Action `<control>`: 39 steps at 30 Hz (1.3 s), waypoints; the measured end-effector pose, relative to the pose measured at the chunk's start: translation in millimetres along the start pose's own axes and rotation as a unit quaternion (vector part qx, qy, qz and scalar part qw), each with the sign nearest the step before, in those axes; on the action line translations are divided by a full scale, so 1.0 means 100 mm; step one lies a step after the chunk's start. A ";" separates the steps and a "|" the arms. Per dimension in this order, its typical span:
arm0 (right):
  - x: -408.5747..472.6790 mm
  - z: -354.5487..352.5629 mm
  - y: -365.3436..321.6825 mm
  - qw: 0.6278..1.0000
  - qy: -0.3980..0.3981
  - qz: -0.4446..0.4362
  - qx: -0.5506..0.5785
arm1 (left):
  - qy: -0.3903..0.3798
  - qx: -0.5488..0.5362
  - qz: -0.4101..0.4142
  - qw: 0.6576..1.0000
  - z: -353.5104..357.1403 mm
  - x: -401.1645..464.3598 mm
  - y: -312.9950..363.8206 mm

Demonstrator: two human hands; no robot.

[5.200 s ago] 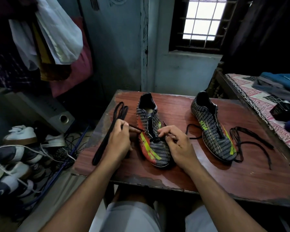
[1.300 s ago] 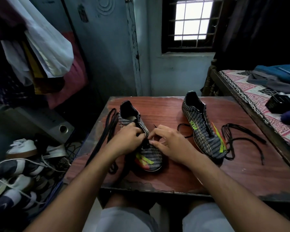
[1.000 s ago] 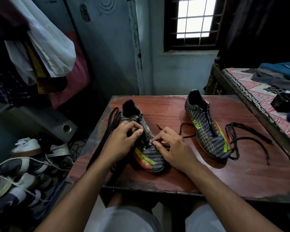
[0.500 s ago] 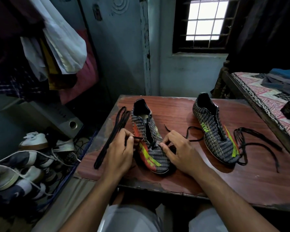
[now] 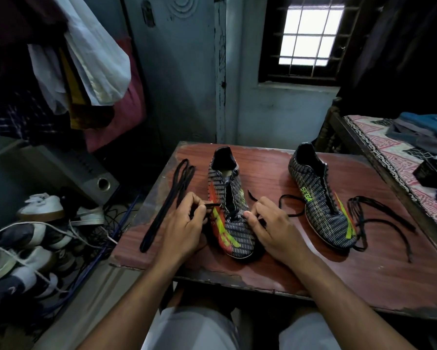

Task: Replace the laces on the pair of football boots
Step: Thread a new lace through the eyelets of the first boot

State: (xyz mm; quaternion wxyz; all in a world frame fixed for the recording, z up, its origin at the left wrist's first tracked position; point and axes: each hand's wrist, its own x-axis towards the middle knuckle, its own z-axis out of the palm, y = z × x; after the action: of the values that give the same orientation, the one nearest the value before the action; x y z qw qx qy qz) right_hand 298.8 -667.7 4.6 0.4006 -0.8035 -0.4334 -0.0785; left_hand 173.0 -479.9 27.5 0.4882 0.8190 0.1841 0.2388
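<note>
Two ends of a black lace [image 5: 213, 205] are pinched at the near boot [image 5: 231, 210] on the table [image 5: 364, 269], one in each grip, left hand [image 5: 187, 226] and, seemingly, right hand [image 5: 273, 231].

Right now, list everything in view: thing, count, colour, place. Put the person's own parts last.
table: one, reddish-brown wood, centre.
football boots: two, black-and-white knit with neon yellow and red; near boot between the hands, far boot to its right.
lace in near boot: one, black, ends held on both sides.
folded lace: one, black, table's left edge.
loose lace: black, count unclear, right of far boot.
shoes: several, white and dark, floor at left.
speaker: one, grey, behind the shoes.
hanging clothes: several, white, yellow, maroon, upper left.
window: one, barred, back wall.
bed: one, patterned pink cover, right.
left hand: grip pinching the lace end.
right hand: grip pinching lace at the eyelets.
</note>
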 end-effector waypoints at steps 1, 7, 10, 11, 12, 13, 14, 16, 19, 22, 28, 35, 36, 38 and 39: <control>0.00 -0.01 0.00 1.000 0.005 0.000 -0.003 | -0.006 0.011 0.007 1.000 0.00 0.02 -0.01; 0.02 -0.21 -0.12 0.996 -0.061 0.065 -0.003 | 0.039 0.086 0.090 0.991 0.07 0.05 -0.09; 0.14 -0.43 -0.36 0.975 -0.150 0.155 0.058 | 0.095 0.226 0.119 0.962 0.12 0.03 -0.10; 0.19 -0.52 -0.45 0.964 -0.163 0.189 0.097 | 0.105 0.270 0.126 0.949 0.12 0.02 -0.08; 0.24 -0.58 -0.51 0.954 -0.170 0.213 0.128 | 0.106 0.303 0.130 0.938 0.12 0.00 -0.07; 0.30 -0.64 -0.56 0.950 -0.166 0.223 0.145 | 0.105 0.323 0.132 0.931 0.12 -0.02 -0.05; 0.36 -0.70 -0.60 0.953 -0.160 0.219 0.138 | 0.103 0.334 0.134 0.927 0.11 -0.02 -0.03; 0.48 -0.79 -0.69 0.962 -0.151 0.204 0.100 | 0.103 0.354 0.138 0.919 0.09 -0.01 -0.01; 0.65 -0.95 -0.87 0.959 -0.137 0.220 0.115 | 0.112 0.390 0.151 0.901 0.00 0.01 0.07; 0.77 -1.08 -1.06 0.961 -0.157 0.202 0.107 | 0.117 0.409 0.144 0.894 -0.09 0.02 0.14; 0.87 -1.17 -1.32 0.941 -0.149 0.235 0.193 | 0.012 0.257 0.222 0.941 -0.08 -0.04 0.18; 0.88 -1.11 -1.48 0.922 -0.162 0.233 0.263 | -0.064 0.207 0.241 0.946 0.11 -0.07 0.08; 0.88 -1.10 -1.48 0.918 -0.161 0.228 0.282 | -0.063 0.199 0.233 0.950 0.12 -0.08 0.08; 0.89 -1.08 -1.48 0.909 -0.147 0.220 0.322 | -0.062 0.184 0.218 0.956 0.11 -0.08 0.08; 0.90 -1.07 -1.49 0.907 -0.137 0.213 0.337 | -0.059 0.180 0.215 0.958 0.11 -0.07 0.07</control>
State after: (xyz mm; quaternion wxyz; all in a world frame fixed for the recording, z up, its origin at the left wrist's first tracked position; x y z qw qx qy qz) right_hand 264.3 -640.9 204.4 0.5914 -0.6967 -0.3031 0.2702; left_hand 173.8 -494.7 27.6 0.2796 0.9263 0.0146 0.2521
